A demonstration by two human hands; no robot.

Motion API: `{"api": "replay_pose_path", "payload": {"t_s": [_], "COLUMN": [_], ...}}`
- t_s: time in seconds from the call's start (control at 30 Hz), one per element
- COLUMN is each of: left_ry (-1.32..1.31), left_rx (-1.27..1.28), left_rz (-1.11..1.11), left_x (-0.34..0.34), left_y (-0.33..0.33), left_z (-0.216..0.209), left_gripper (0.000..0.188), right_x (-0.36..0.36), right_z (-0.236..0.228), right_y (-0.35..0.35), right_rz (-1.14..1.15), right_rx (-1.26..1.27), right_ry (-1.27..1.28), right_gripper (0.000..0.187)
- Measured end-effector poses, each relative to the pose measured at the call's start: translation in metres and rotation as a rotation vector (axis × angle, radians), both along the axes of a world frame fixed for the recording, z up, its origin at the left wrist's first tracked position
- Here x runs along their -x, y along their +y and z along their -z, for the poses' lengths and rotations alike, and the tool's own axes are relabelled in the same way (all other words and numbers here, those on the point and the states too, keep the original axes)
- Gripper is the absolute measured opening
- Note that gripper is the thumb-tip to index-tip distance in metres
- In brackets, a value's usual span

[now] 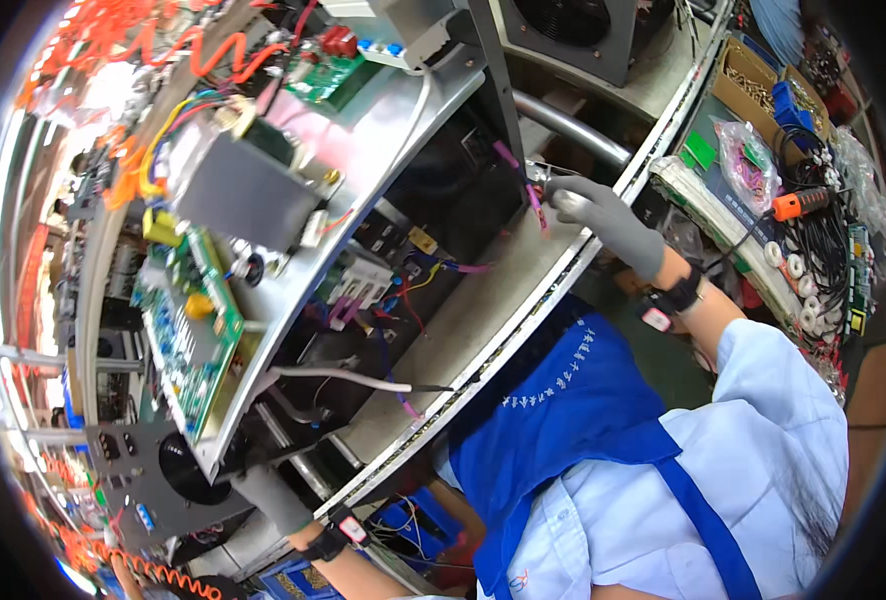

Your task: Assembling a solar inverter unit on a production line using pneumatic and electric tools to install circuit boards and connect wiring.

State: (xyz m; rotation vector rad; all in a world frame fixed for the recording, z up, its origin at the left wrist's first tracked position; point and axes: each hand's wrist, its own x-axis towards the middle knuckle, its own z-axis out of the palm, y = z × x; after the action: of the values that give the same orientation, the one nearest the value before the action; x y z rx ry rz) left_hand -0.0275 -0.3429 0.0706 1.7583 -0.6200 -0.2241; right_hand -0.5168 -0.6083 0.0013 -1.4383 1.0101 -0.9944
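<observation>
An open metal chassis [368, 185] stands tilted before me on a conveyor line, with circuit boards and loose wires in and on it. My left hand [271, 498], in a grey glove, is closed at the chassis's near left corner, its fingertips partly hidden by the dark edge. At the far right end is my right hand [613, 222], also gloved in grey. Its fingers are curled in beside a purple-sleeved cable [533, 198]; what they hold is hidden. A green circuit board [215, 290] and a dark grey block [248, 185] sit on the chassis's upper face. A pale cable [343, 377] hangs from it.
The conveyor's metal rail [443, 395] runs between me and the chassis. Another dark unit with a fan [573, 30] stands farther along. At right, a bench carries a box of screws [748, 85], an orange-handled tool [801, 204] and white rings [795, 265]. Blue crates [413, 530] stand below.
</observation>
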Motion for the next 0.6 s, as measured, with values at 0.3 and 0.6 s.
{"api": "replay_pose_path", "payload": {"t_s": [0.3,0.6], "left_ry": [-0.148,0.334], "left_rx": [0.135,0.168], "left_rz": [-0.01,-0.052], "left_x": [0.153,0.238], "left_y": [0.048,0.097], "left_z": [0.04,0.104], "left_gripper": [0.058,0.05], "right_x": [-0.077,-0.057], "right_z": [-0.025,-0.035], "right_y": [0.004,0.014], "right_rz": [-0.133,0.271], "right_rx": [-0.053,0.264], "right_ry": [-0.187,0.288], "right_gripper": [0.04,0.049]}}
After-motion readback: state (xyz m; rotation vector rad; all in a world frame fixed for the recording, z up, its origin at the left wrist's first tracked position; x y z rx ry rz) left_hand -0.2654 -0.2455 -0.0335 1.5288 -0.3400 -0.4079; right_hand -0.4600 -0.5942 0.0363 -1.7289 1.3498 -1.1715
